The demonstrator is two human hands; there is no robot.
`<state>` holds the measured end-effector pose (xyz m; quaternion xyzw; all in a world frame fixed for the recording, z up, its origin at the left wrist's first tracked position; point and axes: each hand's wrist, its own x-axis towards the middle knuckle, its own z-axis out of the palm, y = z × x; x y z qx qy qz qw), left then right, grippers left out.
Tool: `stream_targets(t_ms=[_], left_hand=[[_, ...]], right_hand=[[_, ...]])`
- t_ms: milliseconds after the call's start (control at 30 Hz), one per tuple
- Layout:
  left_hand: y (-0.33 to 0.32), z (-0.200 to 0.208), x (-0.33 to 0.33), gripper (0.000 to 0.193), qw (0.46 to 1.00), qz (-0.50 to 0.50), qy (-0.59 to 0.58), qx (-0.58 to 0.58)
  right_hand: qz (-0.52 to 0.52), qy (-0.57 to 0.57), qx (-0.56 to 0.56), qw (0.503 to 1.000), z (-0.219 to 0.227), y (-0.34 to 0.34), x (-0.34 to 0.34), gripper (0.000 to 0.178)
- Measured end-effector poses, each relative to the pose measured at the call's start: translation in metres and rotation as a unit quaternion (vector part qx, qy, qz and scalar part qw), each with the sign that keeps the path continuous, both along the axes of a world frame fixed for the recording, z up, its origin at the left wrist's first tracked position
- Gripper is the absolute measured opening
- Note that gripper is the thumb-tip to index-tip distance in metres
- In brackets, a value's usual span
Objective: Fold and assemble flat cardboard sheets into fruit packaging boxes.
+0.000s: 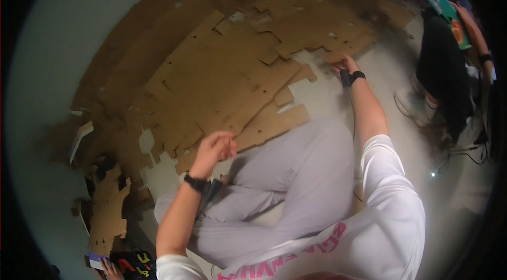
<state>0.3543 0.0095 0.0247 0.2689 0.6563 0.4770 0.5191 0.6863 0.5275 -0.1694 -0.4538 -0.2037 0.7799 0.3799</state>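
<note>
Evidently the cardboard sheets are lying flat and overlapping on the pale floor, fanning out in front of the seated person's bent legs in grey trousers. Being so broad, they are probably needing the floor rather than a lap for support, and the folded legs seem to be letting both arms reach over them.

The right hand is stretching out to the ragged near edge of the farther cardboard, its fingers partly extended; it is seemingly touching that edge, perhaps to steady or feel it, but whether it is gripping anything I cannot tell. The left hand is hovering by the nearest cardboard edge, just beyond the knee, its fingers curling loosely to about half closed. Nothing is showing in it, though the palm is hiding from view; it may simply be staying out of the way.

As for looks, the sheets are showing a plain, dull brown, with notches, tabs and jagged steps running along their borders, a few small dark holes dotting the faces, and bits of pale floor peeping through the gaps. At the right, another person is holding a brightly coloured panel, while at the lower left someone's hand is resting near a narrower brown piece
</note>
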Motion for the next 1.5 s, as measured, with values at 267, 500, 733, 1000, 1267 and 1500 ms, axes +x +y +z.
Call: stream_targets(t_ms=[267, 500, 733, 1000, 1267, 1500], left_hand=[[-0.005, -0.003, -0.023, 0.021, 0.988, 0.152, -0.020, 0.021], [0.008, 0.010, -0.002, 0.018, 0.995, 0.089, -0.003, -0.049], [0.035, -0.010, -0.010, 0.018, 0.995, 0.098, 0.027, 0.014], [0.044, -0.034, 0.001, 0.021, 0.998, 0.013, 0.044, 0.041], [0.045, -0.016, -0.001, 0.022, 0.982, 0.070, 0.144, 0.104], [0.033, -0.001, 0.000, 0.021, 0.967, 0.097, 0.144, 0.188]], right_hand=[[-0.178, -0.005, 0.012, 0.984, -0.057, 0.056, -0.029, 0.044], [-0.271, -0.140, 0.039, 0.952, -0.066, 0.075, 0.021, 0.039], [-0.134, -0.253, 0.113, 0.952, -0.012, 0.033, 0.027, 0.035], [0.349, 0.243, 0.078, 0.902, 0.289, -0.165, -0.144, 0.024], [0.256, -0.017, 0.048, 0.965, 0.209, -0.240, -0.273, 0.035], [0.464, -0.295, -0.019, 0.835, 0.039, -0.196, -0.256, 0.045]])
